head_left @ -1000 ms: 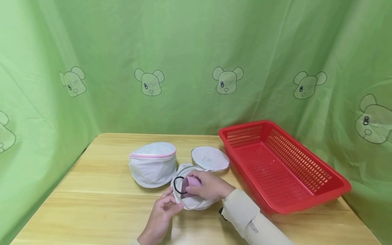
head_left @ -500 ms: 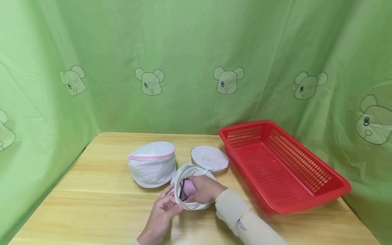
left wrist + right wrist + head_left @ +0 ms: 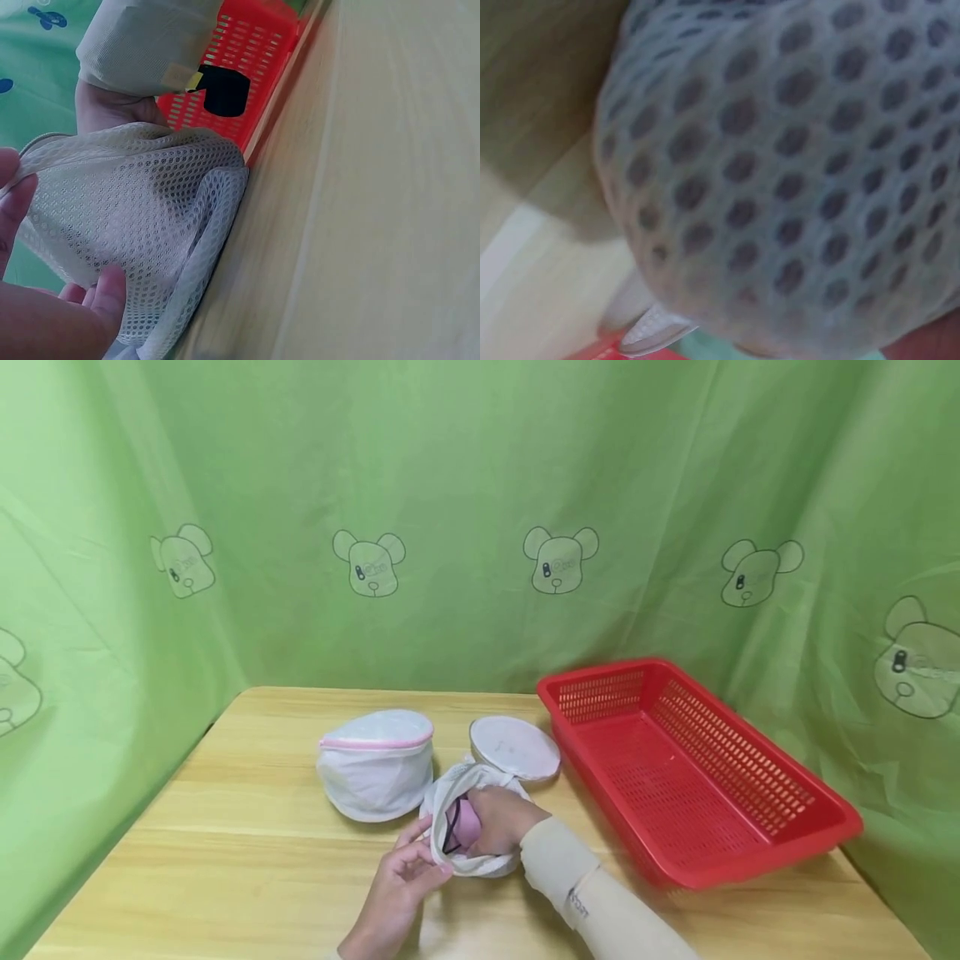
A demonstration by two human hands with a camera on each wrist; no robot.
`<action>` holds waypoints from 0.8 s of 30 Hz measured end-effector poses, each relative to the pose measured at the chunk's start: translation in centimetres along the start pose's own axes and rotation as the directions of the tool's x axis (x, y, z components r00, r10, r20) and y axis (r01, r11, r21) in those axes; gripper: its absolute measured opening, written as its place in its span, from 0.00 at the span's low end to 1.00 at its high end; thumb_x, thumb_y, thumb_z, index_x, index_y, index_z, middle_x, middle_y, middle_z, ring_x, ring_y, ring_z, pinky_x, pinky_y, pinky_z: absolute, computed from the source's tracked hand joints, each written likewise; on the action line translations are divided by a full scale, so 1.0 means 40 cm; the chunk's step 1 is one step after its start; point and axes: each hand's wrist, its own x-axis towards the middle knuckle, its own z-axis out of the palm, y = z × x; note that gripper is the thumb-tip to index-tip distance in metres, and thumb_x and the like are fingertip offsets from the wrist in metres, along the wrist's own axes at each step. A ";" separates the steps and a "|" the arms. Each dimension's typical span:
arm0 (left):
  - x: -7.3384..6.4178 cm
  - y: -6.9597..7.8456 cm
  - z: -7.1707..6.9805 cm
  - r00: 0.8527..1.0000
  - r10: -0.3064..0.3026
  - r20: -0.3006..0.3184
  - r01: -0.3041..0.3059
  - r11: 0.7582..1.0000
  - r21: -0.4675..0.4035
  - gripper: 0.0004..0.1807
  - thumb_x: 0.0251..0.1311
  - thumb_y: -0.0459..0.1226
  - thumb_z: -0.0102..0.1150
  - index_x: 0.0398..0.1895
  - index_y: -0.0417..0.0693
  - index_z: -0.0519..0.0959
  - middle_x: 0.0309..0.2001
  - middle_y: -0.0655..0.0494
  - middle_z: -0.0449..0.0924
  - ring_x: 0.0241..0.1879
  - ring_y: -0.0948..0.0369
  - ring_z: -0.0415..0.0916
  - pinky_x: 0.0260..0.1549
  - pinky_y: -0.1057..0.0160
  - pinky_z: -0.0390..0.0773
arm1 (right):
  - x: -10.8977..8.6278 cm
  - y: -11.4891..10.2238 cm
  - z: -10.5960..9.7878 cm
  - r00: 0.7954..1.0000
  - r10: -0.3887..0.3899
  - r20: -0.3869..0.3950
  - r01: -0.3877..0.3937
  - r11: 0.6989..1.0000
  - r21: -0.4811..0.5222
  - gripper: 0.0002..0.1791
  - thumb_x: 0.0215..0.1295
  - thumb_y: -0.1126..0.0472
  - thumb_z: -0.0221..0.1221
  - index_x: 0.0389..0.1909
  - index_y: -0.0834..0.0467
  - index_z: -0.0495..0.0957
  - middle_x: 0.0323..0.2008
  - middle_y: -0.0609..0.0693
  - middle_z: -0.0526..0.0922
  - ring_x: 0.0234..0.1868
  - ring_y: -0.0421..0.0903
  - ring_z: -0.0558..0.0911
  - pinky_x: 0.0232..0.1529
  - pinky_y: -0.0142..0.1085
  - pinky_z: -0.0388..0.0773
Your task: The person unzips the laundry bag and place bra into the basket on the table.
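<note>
A white mesh fabric bag was between the hands, well in from the wooden table's left edge. The left hand pinched its rim; the right hand, reaching inside, grasped a soft pink bundle beside a thin black cord. A red plastic basket stood near the right edge.

The right hand and pink item now sit deeper inside the bag.
</note>
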 end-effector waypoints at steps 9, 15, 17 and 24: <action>-0.002 0.001 -0.002 1.000 -0.007 0.004 0.007 1.000 0.026 0.10 0.53 0.27 0.59 0.29 0.23 0.72 0.70 0.37 0.55 0.69 0.37 0.46 0.64 0.38 0.57 | 0.006 0.019 0.011 0.998 0.057 -0.018 -0.056 0.996 0.063 0.33 0.34 0.46 0.78 0.42 0.59 0.79 0.34 0.51 0.79 0.41 0.49 0.77 0.48 0.42 0.76; -0.001 -0.002 0.001 1.000 -0.029 0.006 0.028 0.999 0.034 0.11 0.54 0.27 0.60 0.30 0.22 0.72 0.69 0.37 0.55 0.69 0.38 0.46 0.65 0.37 0.53 | 0.003 0.029 0.011 0.995 0.102 -0.003 -0.102 0.994 0.049 0.43 0.34 0.44 0.77 0.50 0.64 0.75 0.40 0.57 0.82 0.47 0.55 0.79 0.53 0.46 0.75; -0.002 -0.004 0.002 0.999 -0.037 0.006 0.037 0.999 0.032 0.12 0.54 0.27 0.60 0.30 0.21 0.72 0.69 0.37 0.55 0.70 0.38 0.46 0.65 0.37 0.53 | 0.002 0.033 0.013 0.994 0.112 -0.007 -0.111 0.993 0.050 0.50 0.33 0.44 0.78 0.56 0.67 0.70 0.45 0.62 0.80 0.50 0.58 0.78 0.56 0.47 0.74; -0.002 0.000 0.006 0.999 -0.048 0.010 0.047 0.998 0.044 0.12 0.54 0.28 0.60 0.32 0.21 0.72 0.70 0.36 0.54 0.70 0.38 0.45 0.66 0.36 0.49 | -0.001 0.038 0.016 0.992 0.120 -0.029 -0.119 0.992 0.043 0.50 0.32 0.47 0.78 0.54 0.71 0.69 0.47 0.65 0.77 0.52 0.60 0.77 0.57 0.48 0.73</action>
